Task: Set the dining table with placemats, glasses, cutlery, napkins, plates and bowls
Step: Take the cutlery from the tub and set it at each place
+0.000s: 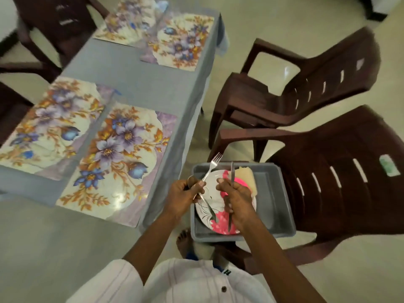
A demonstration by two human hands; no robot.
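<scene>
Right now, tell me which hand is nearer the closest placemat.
Left. The left hand, gripping a fork, is right of that placemat; the right hand, gripping a knife, is farther right over the plate.

Left hand [185, 194] grips a fork [213, 164] and spoon [190, 179], right hand [237, 195] grips a knife [232, 171], both above a pink-and-white plate [208, 212] in a grey tray [271, 193] on a brown chair [328, 193], beside the desk [135, 84] bearing four floral placemats [122, 154].

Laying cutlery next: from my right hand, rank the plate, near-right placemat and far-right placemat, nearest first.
1. Plate, in the tray under the right hand.
2. Near-right placemat, left, on the table's near end.
3. Far-right placemat, table's far end.
</scene>
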